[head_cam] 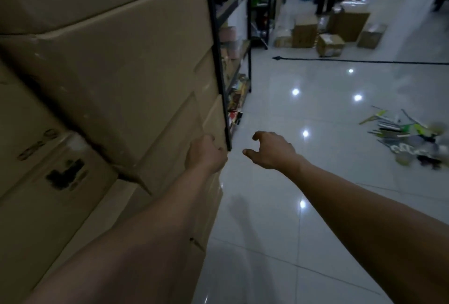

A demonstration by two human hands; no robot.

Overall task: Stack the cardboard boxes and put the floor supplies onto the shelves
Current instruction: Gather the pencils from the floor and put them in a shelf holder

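The box-stacking step is judged to be in hand. The left hand [206, 153] is laid on the corner of the stack [109, 80], just left of the shelf [215, 48]. Its fingers are bent at a box edge, but whether a grip is taken cannot be told. The right hand [269, 150] is held in the air just right of the shelf's foot, fingers loosely curled, nothing held. Next, the stack would probably need to be steadied or squared. The supplies [413, 138], lying on the floor well right of the shelf, are yet to be fetched. At least five boxes are counted in the stack, five loose boxes [330, 31] beyond the shelf, and one pile of supplies, its pieces too blurred to be counted.
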